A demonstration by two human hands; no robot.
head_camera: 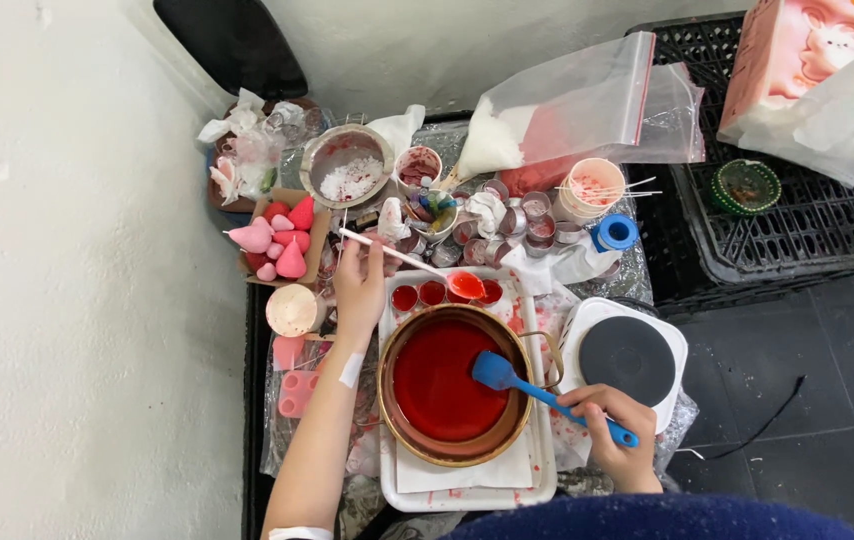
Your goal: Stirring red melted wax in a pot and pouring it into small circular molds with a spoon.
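So my right hand [615, 432] was wrapped tight around the blue spatula [532, 387], blade resting at the right edge of the red wax in the pot [447, 385]. The pot sat on a white tray [467, 490], just left of the hotplate [627, 358]. My left hand [359, 285] pinched a thin white stick [392, 252] near the tray's top left corner, beside the small red cups [447, 292].

Red liquid [447, 382] fills the brass-coloured pot [417, 450], stirred by a blue spatula [507, 377], beside a white tray [467, 495], pink cone shapes [282, 240] and a black crate [797, 240].
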